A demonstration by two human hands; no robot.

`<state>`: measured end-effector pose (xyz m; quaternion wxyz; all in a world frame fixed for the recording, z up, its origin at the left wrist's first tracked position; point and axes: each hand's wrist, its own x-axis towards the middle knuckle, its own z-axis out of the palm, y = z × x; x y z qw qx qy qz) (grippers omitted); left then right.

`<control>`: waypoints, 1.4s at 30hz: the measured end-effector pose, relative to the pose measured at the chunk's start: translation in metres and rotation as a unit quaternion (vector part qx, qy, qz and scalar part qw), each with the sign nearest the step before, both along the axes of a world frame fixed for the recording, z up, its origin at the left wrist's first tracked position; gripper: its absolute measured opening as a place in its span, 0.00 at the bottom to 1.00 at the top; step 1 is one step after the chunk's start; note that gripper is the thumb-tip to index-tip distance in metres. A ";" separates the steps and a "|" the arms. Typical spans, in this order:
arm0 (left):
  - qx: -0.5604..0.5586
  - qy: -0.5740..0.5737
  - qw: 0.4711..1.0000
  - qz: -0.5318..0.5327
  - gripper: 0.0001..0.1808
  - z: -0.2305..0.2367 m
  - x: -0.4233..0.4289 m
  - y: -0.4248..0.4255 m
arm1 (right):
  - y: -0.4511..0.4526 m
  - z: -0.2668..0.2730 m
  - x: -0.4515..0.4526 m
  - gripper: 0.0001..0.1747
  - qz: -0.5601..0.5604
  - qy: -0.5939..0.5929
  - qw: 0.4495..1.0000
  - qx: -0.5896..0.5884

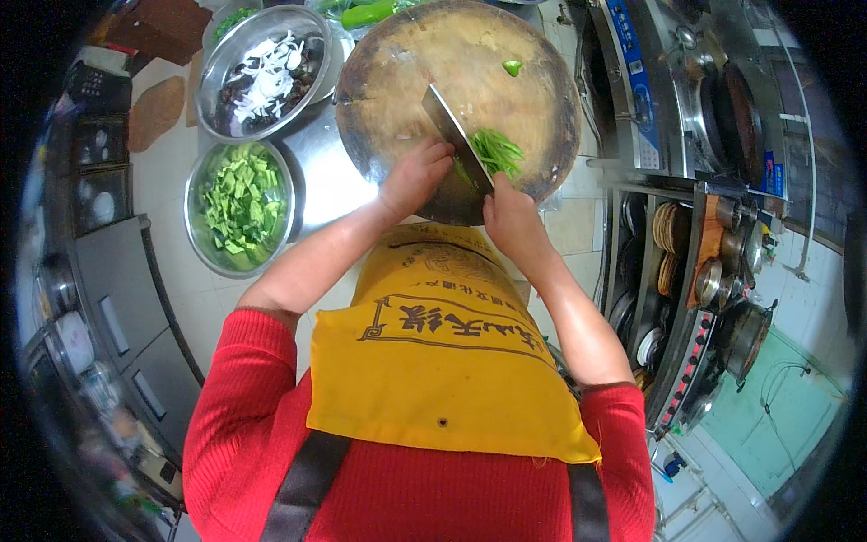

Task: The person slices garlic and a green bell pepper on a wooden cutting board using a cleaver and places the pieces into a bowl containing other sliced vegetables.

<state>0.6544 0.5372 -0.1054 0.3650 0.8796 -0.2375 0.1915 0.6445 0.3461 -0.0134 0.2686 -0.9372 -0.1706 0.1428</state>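
My right hand (pixel 515 215) grips the handle end of a cleaver (pixel 455 129) over a round wooden chopping block (pixel 433 54). The blade slants from the handle up and left, its dark face turned toward my left hand (pixel 420 173). The left fingers are curled against or close beside that face; what lies under them is hidden. A streak of green shows low on the blade's left side, and I cannot tell if it is pepper or a reflection. Thin green pepper strips (pixel 500 152) lie in a pile right of the blade. One small green pepper piece (pixel 513 68) lies farther back.
Left of the block stand a steel bowl of cut greens (pixel 244 196) and a steel bowl (pixel 205 88) with white slices over dark pieces. A whole green pepper (pixel 369 13) lies behind. A stove (pixel 660 88) and pan shelves (pixel 667 230) line the right; grey cabinets (pixel 115 284) the left.
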 end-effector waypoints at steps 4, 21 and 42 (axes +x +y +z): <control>0.010 0.062 0.998 0.021 0.07 0.004 -0.005 -0.002 | -0.004 0.019 0.026 0.09 0.020 0.058 0.998 -0.003; -0.021 -0.001 0.999 0.034 0.08 -0.010 -0.007 -0.003 | -0.003 0.000 0.012 0.10 0.011 0.064 0.998 0.008; -0.035 -0.011 0.999 0.028 0.05 0.000 -0.013 -0.004 | 0.014 -0.004 0.012 0.11 -0.017 0.085 0.996 -0.030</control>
